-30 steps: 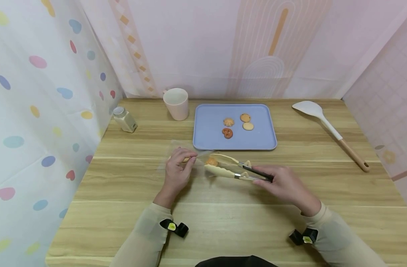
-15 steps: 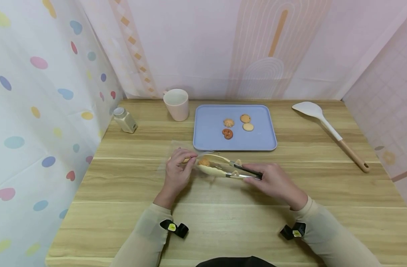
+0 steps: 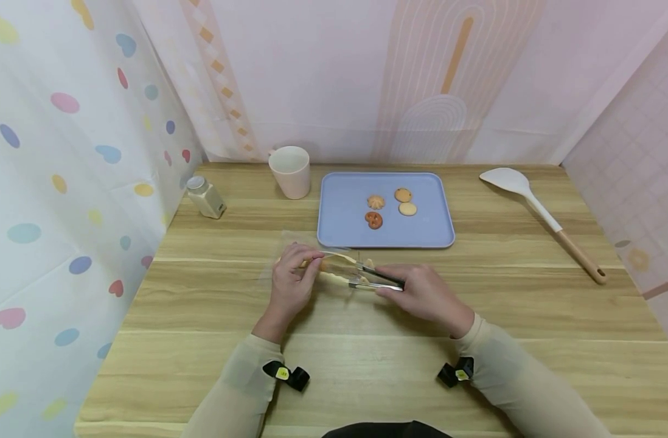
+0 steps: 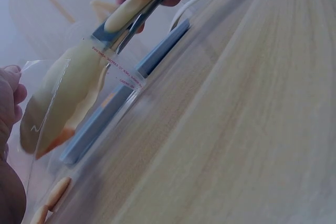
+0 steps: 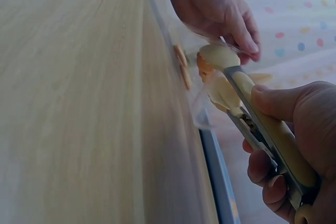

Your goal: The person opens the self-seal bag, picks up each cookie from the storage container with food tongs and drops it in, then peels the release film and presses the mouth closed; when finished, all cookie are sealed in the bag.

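My left hand [image 3: 292, 277] pinches the edge of a clear plastic bag [image 4: 118, 67] between thumb and fingers, left of centre in the head view. My right hand [image 3: 429, 295] grips a pair of tongs [image 5: 283, 148] with beige scalloped tips and metal arms. Those tips reach into the bag's mouth beside my left fingers. Between them is an orange-brown cookie [image 5: 205, 68], partly covered by the tips. Lower in the bag lie other cookies [image 4: 58, 192], near the tabletop. My left hand hides much of the bag in the head view.
Behind the hands lies a blue tray [image 3: 345, 201] bearing several cookies, one a pretzel-shaped cookie [image 3: 374, 219]. A pink mug [image 3: 290, 175] and a small jar [image 3: 206, 197] stand to the left. A white spatula [image 3: 543, 212] with a wooden handle lies at the right.
My right hand has moved left, bringing the tongs and cookie from the bag's opening to inside it. My left hand stays in place, pinching the bag.
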Motion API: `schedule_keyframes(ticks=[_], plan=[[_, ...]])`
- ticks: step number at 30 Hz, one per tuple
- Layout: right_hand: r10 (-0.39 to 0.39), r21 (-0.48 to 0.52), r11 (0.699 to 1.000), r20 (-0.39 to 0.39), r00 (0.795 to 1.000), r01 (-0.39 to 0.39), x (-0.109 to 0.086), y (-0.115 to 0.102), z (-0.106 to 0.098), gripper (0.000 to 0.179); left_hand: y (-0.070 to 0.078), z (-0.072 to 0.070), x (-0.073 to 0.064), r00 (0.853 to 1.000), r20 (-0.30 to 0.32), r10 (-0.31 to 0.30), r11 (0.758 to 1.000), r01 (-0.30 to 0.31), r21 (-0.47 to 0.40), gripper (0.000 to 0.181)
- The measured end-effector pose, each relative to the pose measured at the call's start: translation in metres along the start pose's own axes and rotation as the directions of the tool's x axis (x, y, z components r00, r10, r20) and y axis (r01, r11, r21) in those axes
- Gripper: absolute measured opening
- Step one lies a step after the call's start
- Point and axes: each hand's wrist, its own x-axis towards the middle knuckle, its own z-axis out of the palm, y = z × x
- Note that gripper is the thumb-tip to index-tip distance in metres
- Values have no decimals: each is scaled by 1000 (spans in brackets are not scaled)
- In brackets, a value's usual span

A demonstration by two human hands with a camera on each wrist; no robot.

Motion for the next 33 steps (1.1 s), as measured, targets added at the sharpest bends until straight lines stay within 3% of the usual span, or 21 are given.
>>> schedule_keyframes(ticks=[7,18,33], plan=[[-2,-28,1000,-19,1000,2,13,-5,17,43,-11,1,-5,1000,2,-3,998,3,-56,14],[43,-32,998,-59,997,-45,23,-11,33,42,-9,0,-4,1000,3,10,999,-10,-54,7],[61,-88,994,-70,996,-67,31,-17,44,44,-10,3,-5,997,-11,82,995,-83,-52,10]])
